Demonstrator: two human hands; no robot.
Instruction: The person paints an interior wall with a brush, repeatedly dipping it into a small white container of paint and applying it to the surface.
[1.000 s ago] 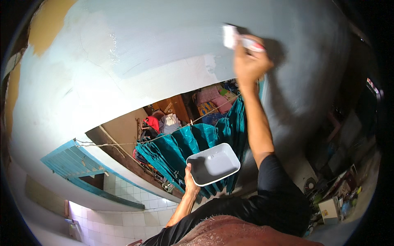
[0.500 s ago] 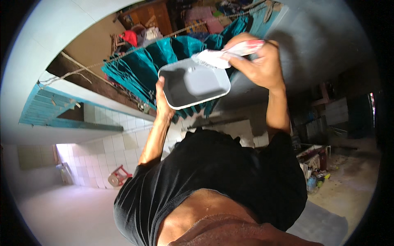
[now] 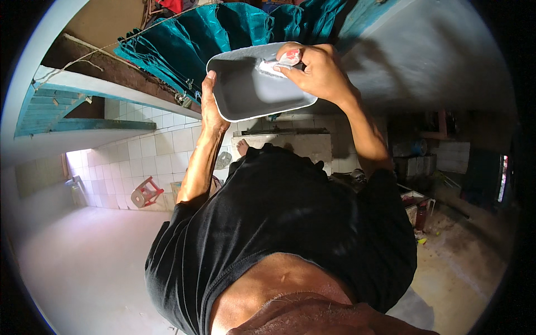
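Note:
My left hand grips the left rim of a grey rectangular tub with rounded corners and a pale edge. The tub is tilted so that its inside faces me, and a bright patch of light falls there. In my right hand is a crumpled white cloth with red patches, bunched between thumb and fingers. Its white end lies against the tub's inner wall, near the far right corner. Part of the cloth is hidden by my fingers.
A teal gathered curtain hangs from a cord just beyond the tub. A smooth wall rises at the right. A red stool is at the lower left, by the white tiles. Clutter lies at the right.
My right hand has come down and left, bringing the cloth from above the tub's far rim onto its inner wall. The tub has moved up and slightly left in view.

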